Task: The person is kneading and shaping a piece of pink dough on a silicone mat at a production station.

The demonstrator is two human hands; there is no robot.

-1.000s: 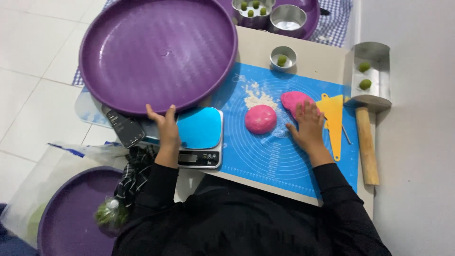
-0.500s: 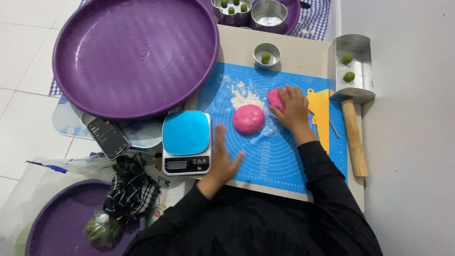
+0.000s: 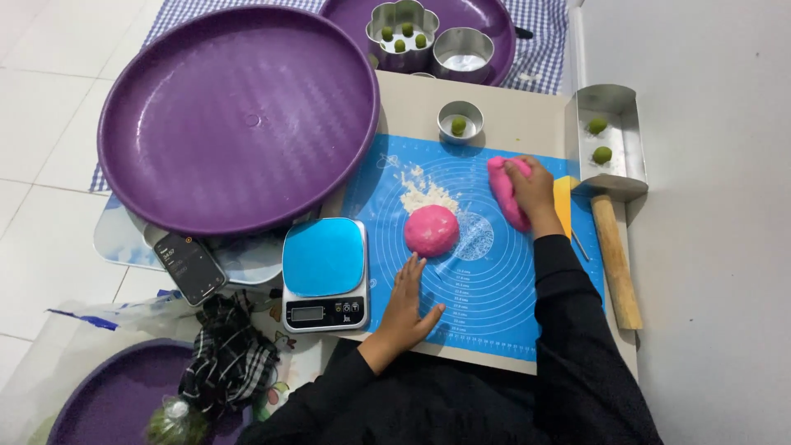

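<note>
— Looking at the blue silicone mat, where is the dough?
— A smooth pink dough ball sits at its centre. The left hand lies flat with open fingers below it; the right hand grips a soft pink dough log at the upper right.

A floor of large white glossy tiles with thin grey joints fills the left side. A blue-and-white checked cloth lies across the top. The plain pale grey surface on the right is evenly, softly lit.
</note>
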